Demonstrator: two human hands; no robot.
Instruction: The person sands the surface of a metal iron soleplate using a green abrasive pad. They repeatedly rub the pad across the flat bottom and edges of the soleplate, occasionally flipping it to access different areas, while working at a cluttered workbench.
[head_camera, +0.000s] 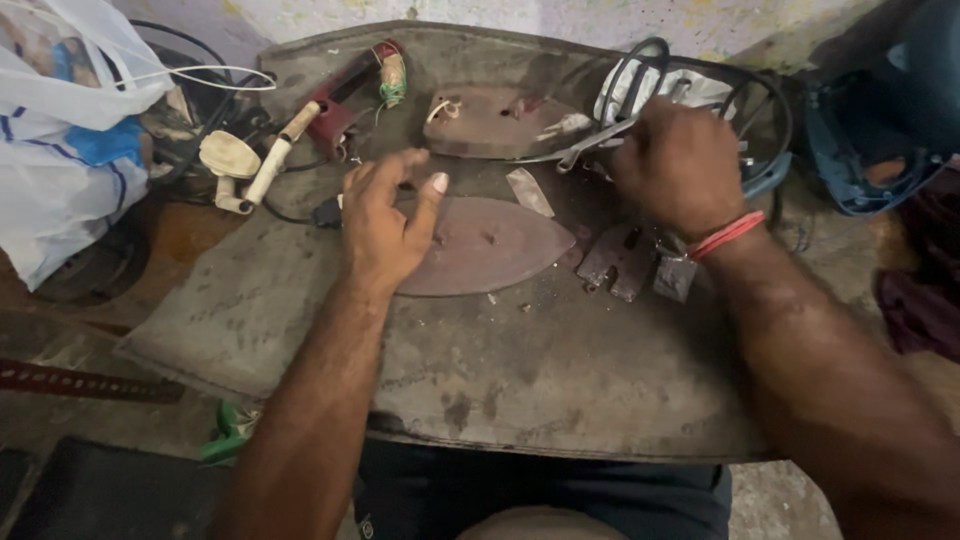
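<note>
The left hand (385, 225) hovers open, fingers spread, over the wide end of a flat iron soleplate (490, 245) lying on the worn board (540, 370) — holding nothing. The right hand (680, 165) is clenched, knuckles up, at the board's far right edge beside a metal tool (590, 148) and black cables (760, 110); what it grips, if anything, is hidden. A second plate (495, 122) lies beyond — small brackets (620, 262) sit near the right wrist.

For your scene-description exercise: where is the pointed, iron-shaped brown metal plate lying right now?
In the head view, the brown metal plate lies flat mid-board, just right of the left hand, its tip pointing right toward the small metal brackets below the right hand.
</note>
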